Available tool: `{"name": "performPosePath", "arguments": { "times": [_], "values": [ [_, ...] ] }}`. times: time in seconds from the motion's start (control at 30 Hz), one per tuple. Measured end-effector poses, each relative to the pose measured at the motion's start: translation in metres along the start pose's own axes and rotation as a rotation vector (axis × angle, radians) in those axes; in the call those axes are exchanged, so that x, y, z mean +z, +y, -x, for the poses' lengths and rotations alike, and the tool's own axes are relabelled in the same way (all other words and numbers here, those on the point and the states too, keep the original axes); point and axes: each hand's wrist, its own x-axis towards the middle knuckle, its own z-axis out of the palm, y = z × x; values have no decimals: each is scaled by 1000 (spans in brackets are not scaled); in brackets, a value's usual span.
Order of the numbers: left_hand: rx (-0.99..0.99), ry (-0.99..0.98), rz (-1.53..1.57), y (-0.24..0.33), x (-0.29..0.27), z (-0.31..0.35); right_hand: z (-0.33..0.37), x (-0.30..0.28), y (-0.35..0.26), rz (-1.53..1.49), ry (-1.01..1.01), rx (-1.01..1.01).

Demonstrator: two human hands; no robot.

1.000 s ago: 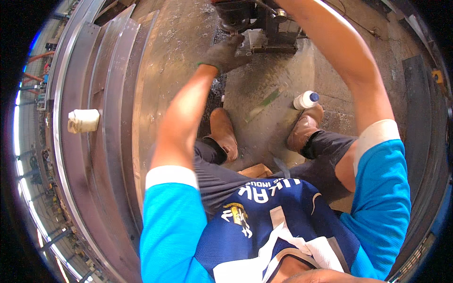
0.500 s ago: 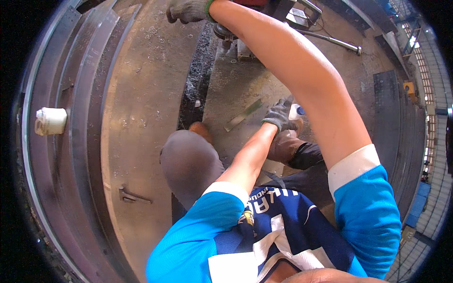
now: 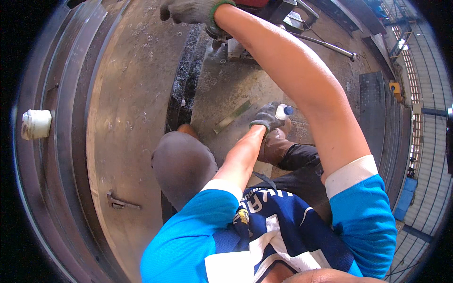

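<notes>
My left hand [image 3: 268,116], in a grey knitted glove, is closed around a small white bottle [image 3: 281,112] with a blue cap, above my right boot [image 3: 273,146]. My right arm reaches across to the top edge of the view. There my gloved right hand [image 3: 188,11] has its fingers curled, but the top of it is cut off and whatever it grips is hidden. Just below its wrist is the dark spindle [image 3: 218,35] of a drilling machine, over a steel surface strewn with metal shavings [image 3: 188,66].
A narrow flat metal strip [image 3: 231,117] lies left of the bottle. On the plate at lower left rests a metal hand tool [image 3: 122,203]. Long steel beams [image 3: 71,94] line the left side, bearing a white tub [image 3: 37,125]. A metal bar [image 3: 325,45] juts out right of the machine.
The bottle, earlier partly hidden behind my left hand, now shows in its grasp, slightly raised. My right hand remains by the machine. The whole view has shifted a little.
</notes>
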Motion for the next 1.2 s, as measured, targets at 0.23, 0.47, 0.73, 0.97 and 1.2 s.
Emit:
{"name": "performPosePath", "arguments": {
  "times": [0.23, 0.47, 0.73, 0.97, 1.2],
  "values": [
    [-152, 93, 210, 0, -35, 15, 19, -26, -24, -344, -26, 434],
    [-171, 304, 1206, -50, -29, 0, 12, -15, -10, -204, 16, 208],
    [-112, 370, 526, -73, -59, 14, 25, -32, 9, -244, 71, -6],
    [-176, 275, 259, -66, -43, 21, 261, -160, 147, -846, 748, 85],
    [-109, 229, 128, -53, -37, 29, 481, -80, 232, -1743, 845, 73]
  ]
}}
